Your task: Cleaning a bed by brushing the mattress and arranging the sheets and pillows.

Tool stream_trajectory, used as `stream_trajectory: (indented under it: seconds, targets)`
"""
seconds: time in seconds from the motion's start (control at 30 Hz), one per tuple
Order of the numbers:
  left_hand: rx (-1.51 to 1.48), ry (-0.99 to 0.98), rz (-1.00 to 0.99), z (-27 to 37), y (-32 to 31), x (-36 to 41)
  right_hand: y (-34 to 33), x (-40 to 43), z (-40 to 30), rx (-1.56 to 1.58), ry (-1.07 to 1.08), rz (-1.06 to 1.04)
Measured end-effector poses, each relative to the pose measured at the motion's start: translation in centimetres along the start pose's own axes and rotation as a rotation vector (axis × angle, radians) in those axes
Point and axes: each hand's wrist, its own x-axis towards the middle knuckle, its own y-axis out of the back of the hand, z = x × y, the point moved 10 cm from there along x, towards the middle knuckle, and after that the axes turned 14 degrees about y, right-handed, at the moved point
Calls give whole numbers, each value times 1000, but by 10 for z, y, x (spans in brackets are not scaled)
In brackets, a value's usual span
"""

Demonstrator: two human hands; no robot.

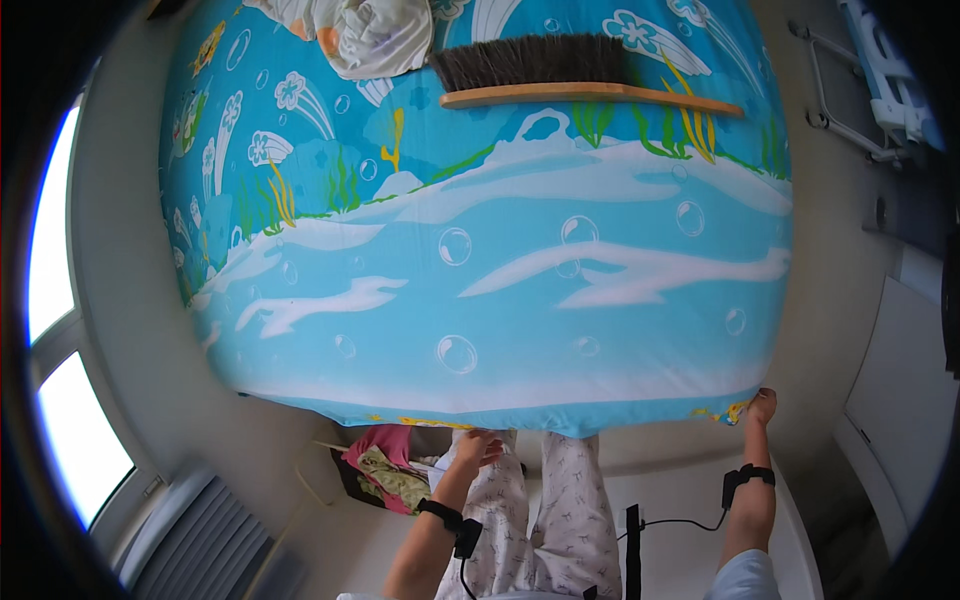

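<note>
A blue fitted bed sheet (525, 300) with a sea print covers the mattress in front of me. At its near right corner, my right hand (762, 405) touches the sheet's edge, its fingers partly hidden. My left hand (478, 448) is at the near edge of the bed, left of the middle, fingers slightly bent; whether it grips the cloth is unclear. A bed brush (592, 92) with dark bristles and a wooden handle lies on the far part of the sheet. Beside it, to the left, is a crumpled white cloth (375, 37) with orange patches.
Below the bed's near left side stands a container with pink and green cloths (394, 469). Windows (56, 225) and a grey radiator (199, 540) are on the left. At the right are a wheeled metal frame (855, 124) and a white cabinet (896, 367).
</note>
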Motion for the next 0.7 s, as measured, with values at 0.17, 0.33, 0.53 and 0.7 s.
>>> stream_trajectory:
  seconds: [0.17, 0.33, 0.53, 0.7]
  targets:
    - [693, -700, 224, 71, 14, -107, 114, 8, -157, 189, 327, 235]
    - [697, -1247, 841, 191, 90, -222, 167, -19, -435, 265, 933, 227]
    - [711, -1018, 830, 217, 110, -163, 132, -38, -645, 120, 1289, 192]
    - [731, -1005, 806, 230, 114, -163, 104, -5, -660, -337, 1080, 54]
